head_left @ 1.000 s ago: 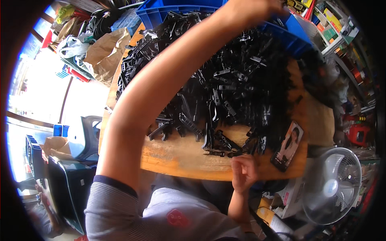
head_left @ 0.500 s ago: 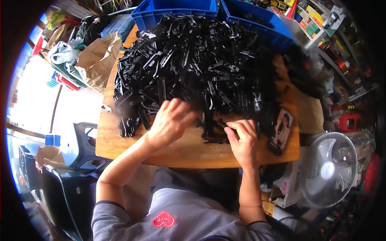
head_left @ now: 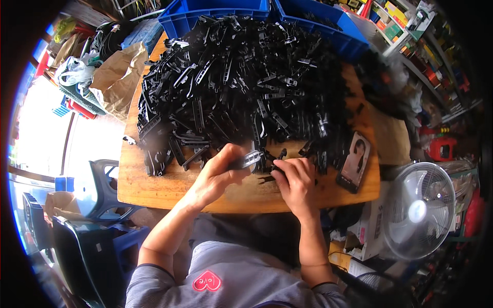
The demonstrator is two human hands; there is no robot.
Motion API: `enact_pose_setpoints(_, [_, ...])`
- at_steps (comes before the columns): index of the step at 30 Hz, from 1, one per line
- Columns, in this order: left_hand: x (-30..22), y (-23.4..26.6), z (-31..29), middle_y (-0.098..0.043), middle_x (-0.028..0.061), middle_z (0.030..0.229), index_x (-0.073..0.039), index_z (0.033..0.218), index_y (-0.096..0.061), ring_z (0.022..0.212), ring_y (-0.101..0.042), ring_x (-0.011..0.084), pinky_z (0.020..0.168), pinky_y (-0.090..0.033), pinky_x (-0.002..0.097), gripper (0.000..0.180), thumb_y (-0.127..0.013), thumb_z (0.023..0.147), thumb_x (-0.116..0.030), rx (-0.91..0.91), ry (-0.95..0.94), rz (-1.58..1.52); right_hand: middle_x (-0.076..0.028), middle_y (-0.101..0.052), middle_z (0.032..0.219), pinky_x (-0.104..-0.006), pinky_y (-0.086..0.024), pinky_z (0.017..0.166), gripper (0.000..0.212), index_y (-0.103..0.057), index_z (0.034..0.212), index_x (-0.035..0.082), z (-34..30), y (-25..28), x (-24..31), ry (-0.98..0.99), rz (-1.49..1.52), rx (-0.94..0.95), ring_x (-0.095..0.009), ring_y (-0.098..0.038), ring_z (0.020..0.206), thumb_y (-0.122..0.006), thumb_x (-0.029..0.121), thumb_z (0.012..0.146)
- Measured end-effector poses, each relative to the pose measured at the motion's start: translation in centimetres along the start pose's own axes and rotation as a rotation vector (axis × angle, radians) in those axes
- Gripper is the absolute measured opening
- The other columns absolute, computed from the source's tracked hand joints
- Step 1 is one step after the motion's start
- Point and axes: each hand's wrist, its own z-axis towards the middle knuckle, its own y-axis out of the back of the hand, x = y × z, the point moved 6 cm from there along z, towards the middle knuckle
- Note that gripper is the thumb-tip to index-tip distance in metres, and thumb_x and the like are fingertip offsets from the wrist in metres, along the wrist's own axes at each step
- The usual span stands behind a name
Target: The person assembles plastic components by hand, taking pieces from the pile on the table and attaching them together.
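Observation:
Near the front of the wooden table, my left hand (head_left: 216,175) is closed round a long black plastic part (head_left: 251,158), whose shiny end points to the right. A little to its right, my right hand (head_left: 297,184) pinches a small black plastic piece (head_left: 280,158) between thumb and fingertips. The two held pieces are close together; whether they touch I cannot tell. Beyond both hands rises a big heap of black plastic parts (head_left: 226,87), many of them long and narrow. A few dark pieces (head_left: 267,179) lie on the wood beside my right fingertips.
Two blue bins (head_left: 215,16) stand behind the heap. A phone or phone-shaped case with a picture (head_left: 354,161) lies at the table's right edge. A white fan (head_left: 418,211) is to the right, a pale blue plastic chair (head_left: 105,187) to the left. Brown paper (head_left: 120,77) sits farther left.
My left hand has come from the heap's near edge with a long black part in its grip. My right hand has shifted slightly left, still pinching its small piece.

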Motion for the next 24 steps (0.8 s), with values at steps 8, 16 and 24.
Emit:
enact_pose_setpoints(8, [1.4, 0.3, -0.4, -0.056, 0.0038, 0.072, 0.0, 0.114, -0.054, 0.056, -0.045, 0.0079, 0.052, -0.037, 0.0189, 0.04, -0.05, 0.092, -0.032, -0.03, 0.036, -0.048, -0.011, -0.061, 0.083, -0.0307, -0.046, 0.067, 0.015, -0.061, 0.093, 0.001, -1.2, 2.2, -2.2, -0.184, 0.233, -0.245, -0.024, -0.058, 0.076, -0.066, 0.001, 0.078])
enact_pose_setpoints(16, [3.3, -3.2, -0.1, -0.055, 0.0054, 0.073, -0.002, 0.114, -0.049, 0.058, -0.05, 0.0117, 0.054, -0.04, 0.0247, 0.034, -0.051, 0.088, -0.023, 0.038, 0.266, -0.443, -0.011, -0.062, 0.091, -0.03, -0.048, 0.073, 0.019, -0.062, 0.096, 0.0, -0.8, 1.7, -0.5, -0.321, 0.52, -0.033, -0.022, -0.061, 0.083, -0.066, 0.0, 0.077])
enact_pose_setpoints(24, [3.0, -4.2, -0.7, -0.051, -0.0001, 0.071, -0.006, 0.107, -0.05, 0.059, -0.044, 0.0062, 0.054, -0.034, 0.0186, 0.02, -0.049, 0.093, -0.02, 0.142, 0.244, -0.417, -0.011, -0.064, 0.087, -0.0271, -0.05, 0.066, 0.023, -0.061, 0.091, 0.0, -1.7, 1.7, 0.4, -0.32, 0.611, -0.089, -0.019, -0.063, 0.075, -0.073, 0.003, 0.072])
